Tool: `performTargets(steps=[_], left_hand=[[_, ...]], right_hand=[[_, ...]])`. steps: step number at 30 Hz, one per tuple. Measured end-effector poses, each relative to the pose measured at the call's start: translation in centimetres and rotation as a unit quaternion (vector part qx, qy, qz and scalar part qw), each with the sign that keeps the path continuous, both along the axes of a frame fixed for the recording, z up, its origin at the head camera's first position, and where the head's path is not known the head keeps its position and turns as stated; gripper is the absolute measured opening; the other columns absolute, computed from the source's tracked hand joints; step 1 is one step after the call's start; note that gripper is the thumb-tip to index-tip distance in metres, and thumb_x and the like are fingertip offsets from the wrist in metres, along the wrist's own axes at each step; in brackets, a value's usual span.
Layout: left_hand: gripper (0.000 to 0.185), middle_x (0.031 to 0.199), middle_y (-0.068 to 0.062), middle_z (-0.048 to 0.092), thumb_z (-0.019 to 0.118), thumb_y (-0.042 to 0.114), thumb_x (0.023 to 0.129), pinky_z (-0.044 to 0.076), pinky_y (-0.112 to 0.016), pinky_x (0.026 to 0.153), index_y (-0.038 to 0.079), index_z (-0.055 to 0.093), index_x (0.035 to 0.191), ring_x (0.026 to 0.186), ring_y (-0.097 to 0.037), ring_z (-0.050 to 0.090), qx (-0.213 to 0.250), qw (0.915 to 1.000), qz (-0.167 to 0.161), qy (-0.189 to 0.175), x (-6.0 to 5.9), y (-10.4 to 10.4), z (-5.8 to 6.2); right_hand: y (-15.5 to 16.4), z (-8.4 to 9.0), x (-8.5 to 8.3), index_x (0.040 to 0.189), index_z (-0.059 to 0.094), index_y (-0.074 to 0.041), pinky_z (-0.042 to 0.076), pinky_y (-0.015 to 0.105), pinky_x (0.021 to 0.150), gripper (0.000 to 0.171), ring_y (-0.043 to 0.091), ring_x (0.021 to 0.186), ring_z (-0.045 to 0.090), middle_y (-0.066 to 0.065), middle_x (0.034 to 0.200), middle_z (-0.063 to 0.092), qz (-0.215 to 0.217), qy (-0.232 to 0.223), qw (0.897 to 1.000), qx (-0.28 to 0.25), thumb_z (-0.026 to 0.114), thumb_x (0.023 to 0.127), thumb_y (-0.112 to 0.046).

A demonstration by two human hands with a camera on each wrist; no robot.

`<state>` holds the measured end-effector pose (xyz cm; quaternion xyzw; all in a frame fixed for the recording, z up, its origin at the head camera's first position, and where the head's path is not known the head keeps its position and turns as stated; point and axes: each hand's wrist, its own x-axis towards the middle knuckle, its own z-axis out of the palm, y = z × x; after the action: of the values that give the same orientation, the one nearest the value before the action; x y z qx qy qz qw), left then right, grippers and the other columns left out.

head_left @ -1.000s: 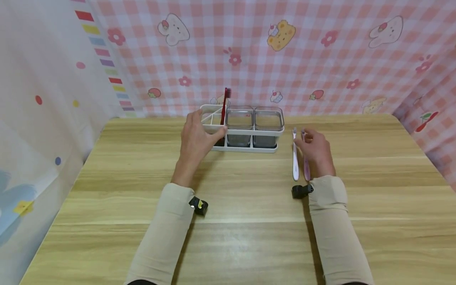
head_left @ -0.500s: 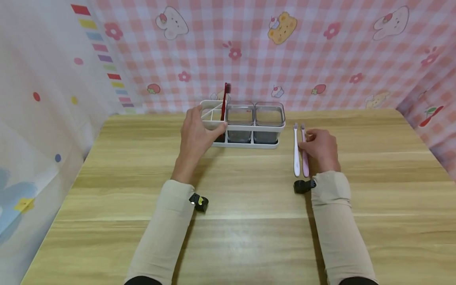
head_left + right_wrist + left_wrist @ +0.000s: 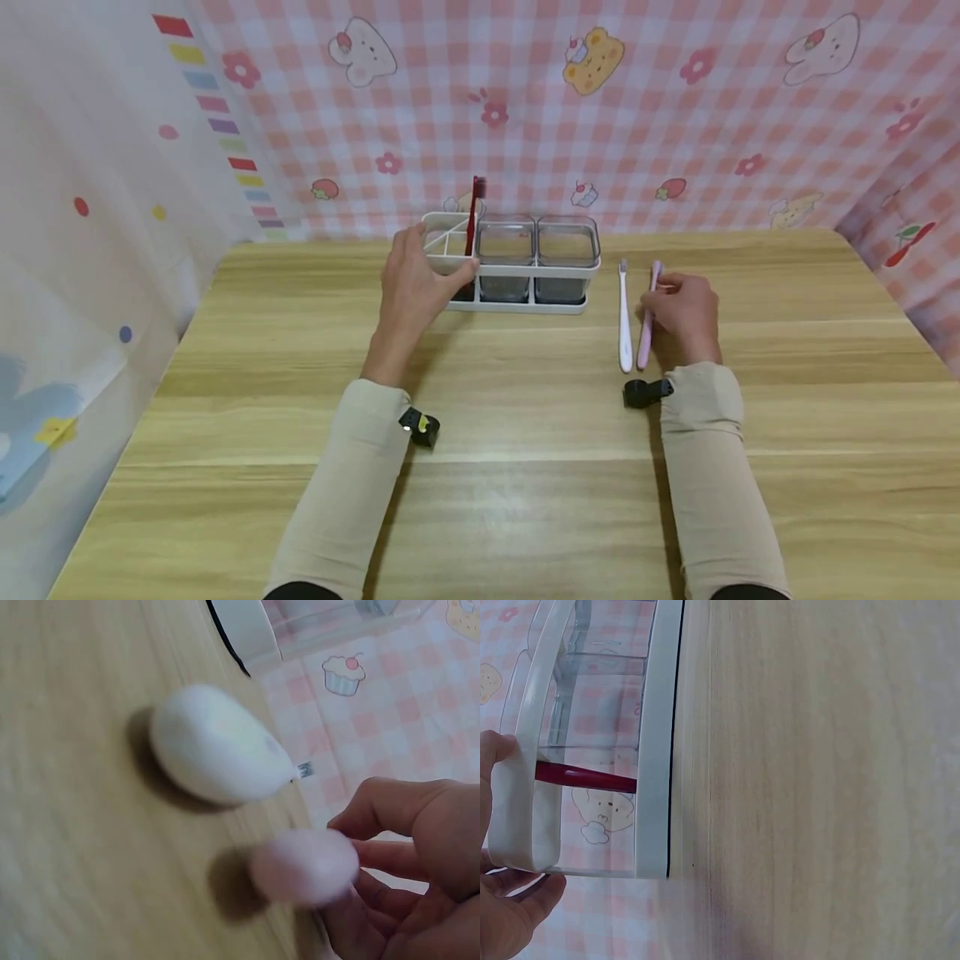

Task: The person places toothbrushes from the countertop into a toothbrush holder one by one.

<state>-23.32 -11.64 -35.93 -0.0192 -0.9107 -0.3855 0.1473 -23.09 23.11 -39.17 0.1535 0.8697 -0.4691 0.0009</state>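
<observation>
Pink checked cloth backs the wooden worktop. Left hand grips the rack, where one red brush already stands. Right hand seemingly pinches the pink brush, slightly lifted; the white brush lies beside it. Two remain outside.

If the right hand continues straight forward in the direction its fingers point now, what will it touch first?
Probably nothing on the table. The right hand, pinching the pink toothbrush, points toward the far table edge, right of the white holder. The way looks free up to the checked cloth, though depth is hard to judge.
</observation>
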Motion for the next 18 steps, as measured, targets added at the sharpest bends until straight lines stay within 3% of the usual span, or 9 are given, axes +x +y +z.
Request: performTargets(steps=[8, 11, 18], left_hand=[[0.091, 0.142, -0.02, 0.048, 0.078, 0.048, 0.083, 0.044, -0.047, 0.105, -0.004, 0.041, 0.148, 0.123, -0.034, 0.052, -0.001, 1.0, -0.001, 0.002, 0.04, -0.01, -0.05], [0.091, 0.143, -0.019, 0.048, 0.079, 0.048, 0.083, 0.043, -0.047, 0.105, -0.003, 0.041, 0.148, 0.124, -0.034, 0.052, -0.003, 1.0, 0.0, 0.0, 0.04, -0.03, -0.03], [0.091, 0.142, -0.019, 0.048, 0.079, 0.048, 0.083, 0.044, -0.047, 0.105, -0.003, 0.041, 0.148, 0.124, -0.035, 0.052, -0.004, 1.0, 0.0, 0.0, 0.01, -0.02, -0.02]], right_hand=[[0.28, -0.17, -0.14, 0.138, 0.051, 0.01, 0.056, 0.024, 0.055, 0.049, 0.002, 0.055, 0.06, -0.003, 0.082, 0.06, -0.056, 0.003, 0.988, -0.147, 0.058, 0.091, -0.001], [0.37, -0.23, -0.22, 0.138, 0.048, 0.011, 0.055, 0.025, 0.053, 0.049, 0.004, 0.055, 0.059, -0.004, 0.078, 0.057, -0.067, 0.005, 0.981, -0.181, 0.056, 0.091, 0.001], [0.5, 0.26, -0.21, 0.141, 0.045, 0.008, 0.054, 0.024, 0.05, 0.051, 0.004, 0.054, 0.058, -0.004, 0.078, 0.057, -0.096, 0.015, 0.973, -0.207, 0.056, 0.092, 0.002]])
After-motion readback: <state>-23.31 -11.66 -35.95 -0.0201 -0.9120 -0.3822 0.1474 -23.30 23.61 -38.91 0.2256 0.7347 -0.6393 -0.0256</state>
